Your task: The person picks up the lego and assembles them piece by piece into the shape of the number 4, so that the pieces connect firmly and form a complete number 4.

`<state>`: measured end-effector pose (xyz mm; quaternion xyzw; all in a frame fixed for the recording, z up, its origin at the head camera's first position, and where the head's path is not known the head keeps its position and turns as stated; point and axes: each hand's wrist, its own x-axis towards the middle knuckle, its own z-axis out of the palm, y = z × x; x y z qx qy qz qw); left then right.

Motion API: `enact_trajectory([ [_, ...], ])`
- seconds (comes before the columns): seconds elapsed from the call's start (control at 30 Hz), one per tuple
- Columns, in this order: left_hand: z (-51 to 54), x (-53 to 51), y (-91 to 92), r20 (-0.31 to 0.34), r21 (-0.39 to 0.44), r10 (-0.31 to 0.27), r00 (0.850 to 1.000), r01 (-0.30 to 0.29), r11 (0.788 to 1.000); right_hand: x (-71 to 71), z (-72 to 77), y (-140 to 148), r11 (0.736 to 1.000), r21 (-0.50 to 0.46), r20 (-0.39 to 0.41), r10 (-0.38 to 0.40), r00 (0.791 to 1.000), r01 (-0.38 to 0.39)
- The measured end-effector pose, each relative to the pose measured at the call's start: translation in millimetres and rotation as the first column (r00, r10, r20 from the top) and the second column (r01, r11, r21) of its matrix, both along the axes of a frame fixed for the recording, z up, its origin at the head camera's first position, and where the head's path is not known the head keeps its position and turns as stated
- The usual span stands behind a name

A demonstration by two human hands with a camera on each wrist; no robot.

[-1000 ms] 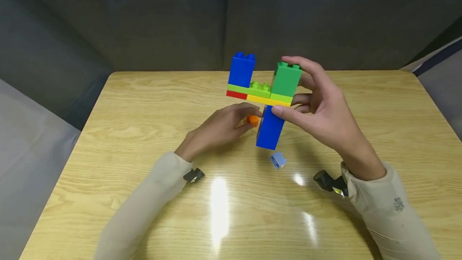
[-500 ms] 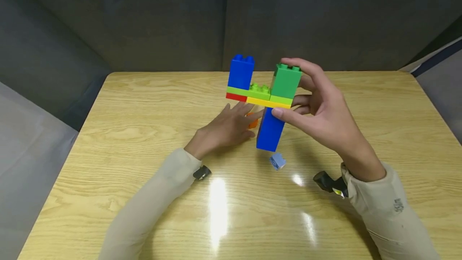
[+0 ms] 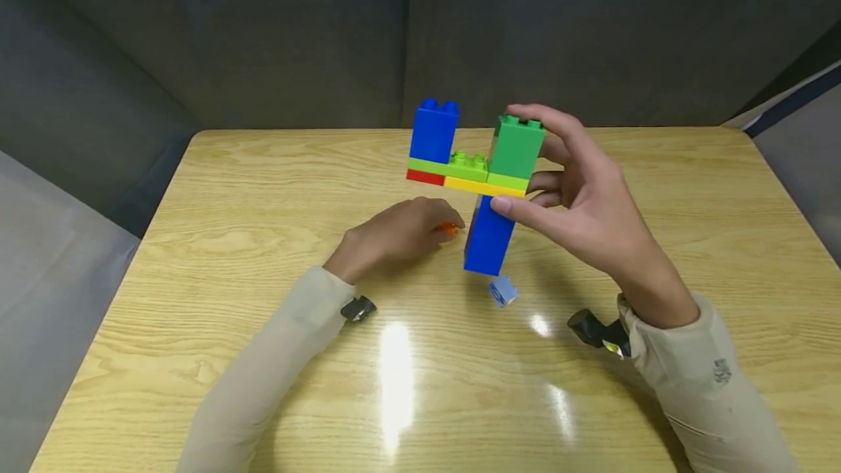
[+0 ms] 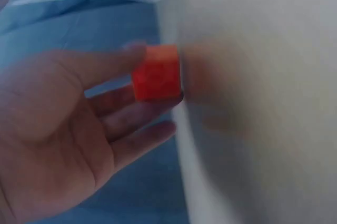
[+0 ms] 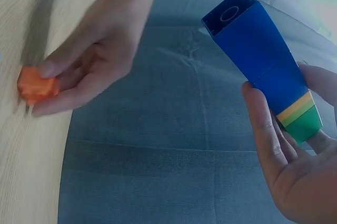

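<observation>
Above the table, my right hand grips an assembled toy-brick structure, fingers behind its green block and thumb on the front. A blue column hangs at the bottom, red, yellow and lime layers cross over it, and a blue and a green block stand on top. In the right wrist view the blue column's hollow underside shows. Low over the tabletop, my left hand pinches a small orange brick between thumb and fingers. Its fingers hide most of that brick in the head view.
A light blue brick with a printed side lies on the wooden table, just below the structure's lower end. Dark grey curtains stand behind the table's far edge.
My left hand first reached over the orange brick with spread fingers, then closed on it and drew slightly left. The right hand and structure stay nearly still.
</observation>
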<state>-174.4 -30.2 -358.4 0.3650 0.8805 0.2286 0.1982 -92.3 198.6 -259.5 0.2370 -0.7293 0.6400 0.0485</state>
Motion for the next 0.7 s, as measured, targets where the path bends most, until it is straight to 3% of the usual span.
enact_trajectory([
  [0.07,8.3,-3.6,-7.2,0.039,0.045,0.023,0.999,-0.025,0.999,-0.2,0.0,0,1.0,0.005,-0.003,-0.001,1.0,0.001],
  [0.13,18.5,-8.5,-15.4,0.032,0.132,0.022,0.999,-0.026,0.991,-0.4,0.0,-1,1.0,0.007,-0.007,-0.002,1.0,0.002],
  [0.27,38.5,-14.8,-32.4,-0.055,0.326,0.028,0.998,-0.008,0.945,-0.6,-0.1,0,1.0,0.006,-0.005,-0.002,1.0,0.003],
  [0.53,68.0,-10.8,-54.0,-0.124,0.458,0.208,0.97,-0.13,0.879,-1.3,0.0,0,1.0,0.009,-0.003,0.0,1.0,0.0],
  [0.63,72.2,-8.9,-57.6,-0.103,0.543,0.249,0.963,-0.155,0.825,-0.7,0.1,1,1.0,0.018,0.002,-0.003,1.0,0.003],
  [0.7,74.2,-7.5,-58.6,-0.07,0.615,0.265,0.962,-0.168,0.771,-0.1,0.4,1,0.999,0.039,0.003,-0.01,1.0,0.01],
])
